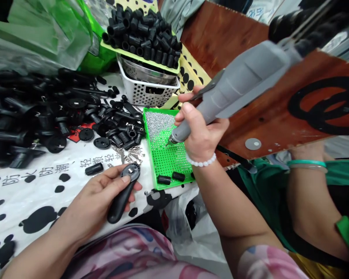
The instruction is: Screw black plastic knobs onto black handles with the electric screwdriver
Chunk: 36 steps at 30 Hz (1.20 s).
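Observation:
My left hand [100, 197] grips a black plastic handle [120, 199] with a round head, which has a small metal insert at its centre. My right hand [202, 133] is wrapped around a grey electric screwdriver [238, 81]. The screwdriver's metal tip [169, 142] points down at a green perforated tray [163, 162], just over its holes. Many small silver screws [159, 124] lie heaped in the tray's far corner. Short black plastic sleeves [171, 178] rest near the tray's front edge. Several more black parts [116, 130] lie beyond my left hand.
A large heap of black plastic parts [37, 112] covers the printed white tabletop [43, 197] at left. Behind it, a white basket [147, 91] holds a steel bowl and a green tray of black sleeves [141, 38]. A co-worker's bangled arm [308, 193] and a brown board [296, 108] are at right.

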Each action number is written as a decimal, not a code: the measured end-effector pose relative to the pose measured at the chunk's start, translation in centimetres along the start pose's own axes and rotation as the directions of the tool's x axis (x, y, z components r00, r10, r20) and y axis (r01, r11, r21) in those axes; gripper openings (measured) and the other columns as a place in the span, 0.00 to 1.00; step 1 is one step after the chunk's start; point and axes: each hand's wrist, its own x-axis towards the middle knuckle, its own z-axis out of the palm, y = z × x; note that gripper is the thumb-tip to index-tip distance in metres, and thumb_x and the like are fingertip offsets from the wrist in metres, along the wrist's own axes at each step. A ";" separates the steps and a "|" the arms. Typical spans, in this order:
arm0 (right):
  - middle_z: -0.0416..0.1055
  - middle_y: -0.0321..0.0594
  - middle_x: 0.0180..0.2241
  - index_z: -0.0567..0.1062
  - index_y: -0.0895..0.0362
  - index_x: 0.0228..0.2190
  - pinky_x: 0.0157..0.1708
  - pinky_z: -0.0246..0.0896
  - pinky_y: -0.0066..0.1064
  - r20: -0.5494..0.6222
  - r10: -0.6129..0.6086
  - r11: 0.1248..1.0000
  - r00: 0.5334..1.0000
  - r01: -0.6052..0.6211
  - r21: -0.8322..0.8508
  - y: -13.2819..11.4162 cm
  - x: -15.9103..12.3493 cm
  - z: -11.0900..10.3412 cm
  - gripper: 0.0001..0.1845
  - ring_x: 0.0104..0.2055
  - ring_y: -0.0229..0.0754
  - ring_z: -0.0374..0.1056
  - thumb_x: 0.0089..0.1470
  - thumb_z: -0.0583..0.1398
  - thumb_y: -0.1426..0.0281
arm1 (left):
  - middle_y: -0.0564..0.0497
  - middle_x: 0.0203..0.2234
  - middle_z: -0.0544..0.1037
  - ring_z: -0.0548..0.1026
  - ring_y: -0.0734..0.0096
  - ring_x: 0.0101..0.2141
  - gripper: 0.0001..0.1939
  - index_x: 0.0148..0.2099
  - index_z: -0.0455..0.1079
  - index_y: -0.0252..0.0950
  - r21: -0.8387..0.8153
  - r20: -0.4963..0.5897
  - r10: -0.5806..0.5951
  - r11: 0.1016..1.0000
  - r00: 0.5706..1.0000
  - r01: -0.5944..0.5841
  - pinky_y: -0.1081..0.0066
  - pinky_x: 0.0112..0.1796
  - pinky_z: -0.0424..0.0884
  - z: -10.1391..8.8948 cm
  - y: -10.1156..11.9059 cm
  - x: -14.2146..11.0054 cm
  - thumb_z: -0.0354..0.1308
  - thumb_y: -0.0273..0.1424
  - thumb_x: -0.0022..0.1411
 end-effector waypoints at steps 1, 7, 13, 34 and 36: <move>0.73 0.35 0.32 0.71 0.53 0.36 0.20 0.66 0.28 -0.004 -0.007 1.000 1.000 0.007 0.005 -0.4 0.1 0.0 0.12 0.21 0.34 0.65 0.46 0.63 0.69 | 0.49 0.25 0.79 0.70 0.75 0.20 0.22 0.46 0.64 0.36 0.000 -0.012 0.004 1.000 1.000 -0.004 0.76 0.20 0.70 0.1 0.0 0.1 0.66 0.35 0.50; 0.72 0.34 0.33 0.72 0.53 0.36 0.20 0.67 0.24 0.047 -0.004 0.986 0.999 -0.004 0.166 -4.3 -0.1 1.3 0.10 0.22 0.31 0.65 0.48 0.62 0.69 | 0.49 0.23 0.79 0.70 0.74 0.18 0.28 0.48 0.65 0.34 0.019 -0.086 0.013 1.000 0.996 -0.011 0.76 0.18 0.69 0.7 -0.1 0.4 0.69 0.35 0.45; 0.72 0.31 0.34 0.71 0.48 0.37 0.22 0.69 0.23 0.162 0.044 0.991 0.986 -0.063 0.114 -6.5 -1.8 2.9 0.12 0.23 0.30 0.67 0.50 0.63 0.61 | 0.50 0.23 0.77 0.70 0.75 0.19 0.25 0.50 0.66 0.34 0.045 -0.043 0.049 0.998 0.998 -0.047 0.76 0.19 0.69 0.7 -0.4 0.4 0.65 0.36 0.50; 0.72 0.32 0.36 0.69 0.47 0.40 0.25 0.69 0.27 0.234 0.131 0.989 0.963 -0.144 0.041 -5.4 -3.6 3.2 0.12 0.24 0.33 0.67 0.52 0.60 0.61 | 0.52 0.22 0.75 0.68 0.76 0.18 0.29 0.50 0.65 0.30 0.108 -0.042 0.066 0.992 0.997 -0.061 0.77 0.17 0.66 1.0 -0.2 0.2 0.65 0.38 0.48; 0.72 0.31 0.35 0.71 0.47 0.39 0.24 0.69 0.26 0.220 0.134 0.986 0.966 -0.153 0.072 -5.4 -3.5 3.2 0.11 0.24 0.32 0.66 0.50 0.61 0.63 | 0.52 0.22 0.75 0.68 0.76 0.18 0.29 0.50 0.65 0.30 0.102 -0.044 0.068 0.993 0.997 -0.063 0.77 0.17 0.66 1.0 -0.3 0.2 0.65 0.38 0.48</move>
